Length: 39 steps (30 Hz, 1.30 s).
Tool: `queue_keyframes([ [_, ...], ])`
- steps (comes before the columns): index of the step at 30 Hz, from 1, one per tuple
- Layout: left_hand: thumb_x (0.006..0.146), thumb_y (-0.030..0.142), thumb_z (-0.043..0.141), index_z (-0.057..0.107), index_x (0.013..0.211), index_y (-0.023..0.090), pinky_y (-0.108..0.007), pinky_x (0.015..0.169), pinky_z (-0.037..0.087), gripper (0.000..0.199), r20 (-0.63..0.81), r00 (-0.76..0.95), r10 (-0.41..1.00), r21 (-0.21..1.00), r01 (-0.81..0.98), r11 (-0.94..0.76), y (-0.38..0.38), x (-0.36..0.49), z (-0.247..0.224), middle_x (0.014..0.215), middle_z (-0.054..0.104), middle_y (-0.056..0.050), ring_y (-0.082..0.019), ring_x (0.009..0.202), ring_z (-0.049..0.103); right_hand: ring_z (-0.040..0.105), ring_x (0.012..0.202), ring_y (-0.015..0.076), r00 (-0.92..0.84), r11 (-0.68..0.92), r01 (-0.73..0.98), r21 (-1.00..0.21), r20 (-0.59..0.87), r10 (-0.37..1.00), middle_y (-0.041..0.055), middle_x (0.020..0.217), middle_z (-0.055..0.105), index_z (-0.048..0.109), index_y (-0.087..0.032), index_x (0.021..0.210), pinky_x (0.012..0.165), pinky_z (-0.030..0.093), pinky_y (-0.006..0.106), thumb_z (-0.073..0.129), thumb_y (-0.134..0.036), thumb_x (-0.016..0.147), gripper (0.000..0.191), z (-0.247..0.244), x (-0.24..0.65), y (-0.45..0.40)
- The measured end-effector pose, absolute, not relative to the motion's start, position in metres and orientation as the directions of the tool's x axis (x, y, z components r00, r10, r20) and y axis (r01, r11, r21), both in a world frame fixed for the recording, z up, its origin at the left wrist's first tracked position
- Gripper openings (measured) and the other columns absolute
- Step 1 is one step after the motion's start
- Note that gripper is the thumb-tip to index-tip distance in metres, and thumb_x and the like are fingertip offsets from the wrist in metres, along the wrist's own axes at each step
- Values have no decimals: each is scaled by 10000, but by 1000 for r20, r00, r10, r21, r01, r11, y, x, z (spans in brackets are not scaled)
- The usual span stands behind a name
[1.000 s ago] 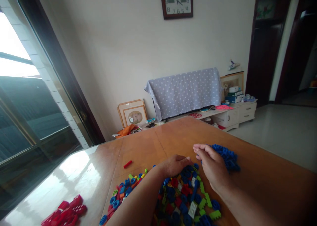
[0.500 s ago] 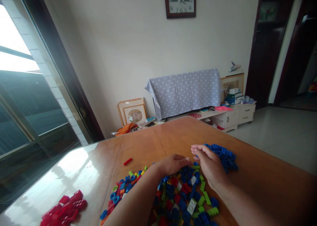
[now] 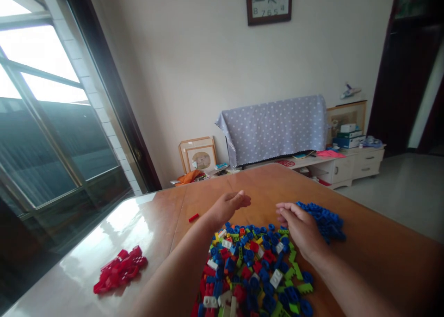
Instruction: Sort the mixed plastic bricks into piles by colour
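My left hand (image 3: 231, 207) is above the far left edge of a large mixed pile of toy building bricks (image 3: 253, 266). Its fingers stretch out to the right, and no brick shows in it. At the pile's far right edge, my right hand (image 3: 299, 222) rests with loosely bent fingers pointing left, and nothing visible in its grasp. Just beyond its knuckles is a heap of blue bricks (image 3: 322, 219), partly covered by that hand. The mixed pile holds blue, red, green, white and yellow pieces; my left forearm hides its left part.
A heap of red bricks (image 3: 121, 270) lies on the left of the wooden table (image 3: 166, 206). One thin red piece (image 3: 194, 218) lies apart near my left wrist. Past the table's far edge stands a low white cabinet (image 3: 357, 166) with a cloth-covered object (image 3: 274, 129).
My left hand has lifted away from the pile's far edge and moved left, widening the gap between my hands. My right hand stays by the blue heap. The view has turned slightly left.
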<state>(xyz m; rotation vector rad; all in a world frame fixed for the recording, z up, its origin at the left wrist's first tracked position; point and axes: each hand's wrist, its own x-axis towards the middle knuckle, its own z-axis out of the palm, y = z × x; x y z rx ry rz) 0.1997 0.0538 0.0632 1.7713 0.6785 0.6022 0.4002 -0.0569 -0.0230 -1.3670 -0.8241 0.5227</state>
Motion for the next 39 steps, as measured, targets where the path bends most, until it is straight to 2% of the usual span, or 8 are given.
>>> queue_keyframes([
  [5,901,670,490,712,1124,95,-435,1019,454,655,105,481,871,983,84,-165,43,129,63,1098,744,-179,-286,1094,675,713,798,232,584,91,245,-965,222,781,79,923,757,694,-188,1047,652,529,291,590,-494,797,408,-28,405,-55],
  [10,856,671,559,723,1068,93,-413,991,481,637,101,186,977,991,67,-115,19,53,37,1094,745,-181,-286,1059,692,713,833,236,518,50,365,-930,248,819,72,966,749,676,-208,1052,688,530,304,538,-491,840,380,-41,410,-51],
  [14,834,678,574,728,1011,98,-436,983,490,626,103,-104,989,993,70,-96,1,13,8,1046,756,-176,-293,1027,700,704,896,250,454,58,561,-826,365,813,63,961,758,687,-226,1041,782,522,336,500,-491,862,371,-46,410,-53],
  [17,863,667,529,723,1007,97,-443,1002,478,619,146,-193,970,986,112,-126,-2,-1,-14,1089,744,-185,-302,1066,686,687,992,255,408,84,668,-739,459,789,57,1034,755,692,-241,1026,857,507,346,484,-480,875,351,-48,409,-54],
  [22,887,660,466,719,1063,118,-397,1036,446,624,193,-104,976,955,249,-162,9,-4,-37,1212,705,-184,-312,1179,634,692,972,255,375,93,741,-665,524,765,64,1033,755,689,-229,1046,851,513,346,462,-496,891,382,-56,413,-56],
  [25,894,682,416,723,1077,147,-368,1040,428,644,197,-2,980,915,361,-183,11,1,-38,1220,708,-152,-315,1205,612,693,970,259,367,77,763,-642,527,766,67,1033,756,684,-227,1057,848,519,341,461,-497,894,387,-57,412,-59],
  [32,941,666,297,713,964,170,-332,911,468,647,239,175,955,859,419,-292,-2,10,-25,1023,748,-91,-279,996,658,687,1006,276,363,56,794,-605,546,755,68,1069,750,688,-242,1062,894,509,374,460,-506,884,391,-59,410,-64],
  [39,930,648,338,697,921,162,-311,819,488,605,219,282,934,864,390,-320,-10,13,-23,972,736,-64,-273,963,651,679,1035,277,347,48,827,-560,575,741,64,1092,741,683,-251,1066,909,498,381,463,-507,882,384,-60,409,-66],
])
